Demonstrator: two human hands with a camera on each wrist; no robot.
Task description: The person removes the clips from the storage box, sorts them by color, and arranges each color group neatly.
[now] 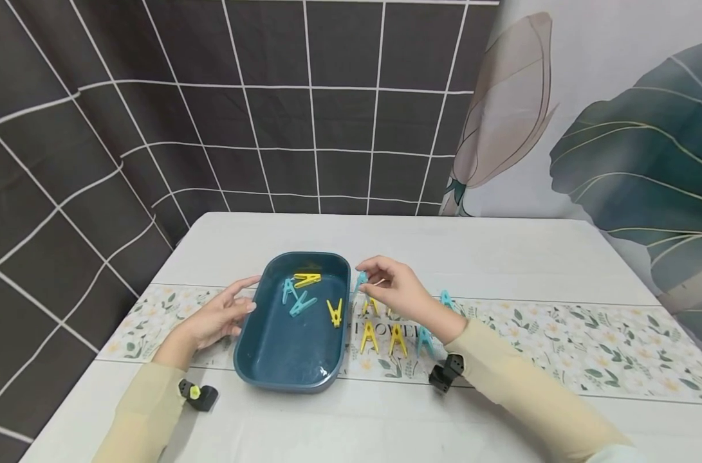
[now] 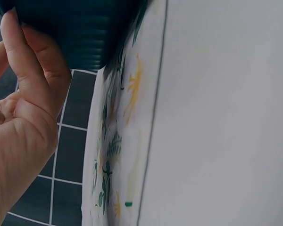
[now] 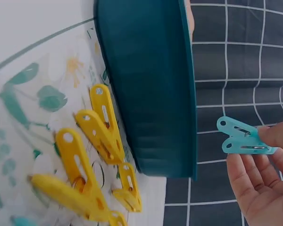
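A dark teal tray [image 1: 287, 360] holds blue clips [image 1: 302, 304] and yellow clips [image 1: 335, 313]. My left hand [image 1: 217, 315] touches the tray's left side with its fingertips, thumb apart; the left wrist view shows this hand [image 2: 28, 84] against the tray's outer wall [image 2: 80, 28]. Beside the tray's right edge, my right hand [image 1: 397, 289] pinches a blue clip [image 1: 361, 279] between thumb and fingers. In the right wrist view the pinched clip [image 3: 243, 139] has its two handles pointing away from the hand [image 3: 269, 179].
Right of the tray, yellow clips [image 1: 369, 337] and blue clips [image 1: 424, 339] stand on the flowered strip of the white table [image 1: 408, 424], some partly hidden by my right hand and forearm. A dark gridded cloth [image 1: 345, 116] hangs behind.
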